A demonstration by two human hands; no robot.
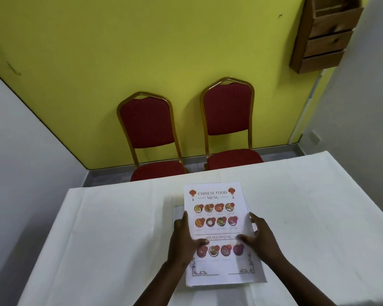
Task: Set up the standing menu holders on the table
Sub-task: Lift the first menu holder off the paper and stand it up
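Both hands grip the menu (219,226) by its long edges, near the middle of the counter (102,239). Left hand (184,239) has its thumb on the printed face and its fingers along the left edge; right hand (260,239) mirrors it on the right, thumb near the "Houses Special" line. Each is partly closed on the sheet, not wide. More white sheets or a clear holder seem to lie under it, edges showing at left and right; which, I cannot tell. To do this step well, I judge the edges should be squared first, then the menu raised evenly from both sides so it neither bends nor leans. Two red chairs (148,129) stand beyond the far edge.
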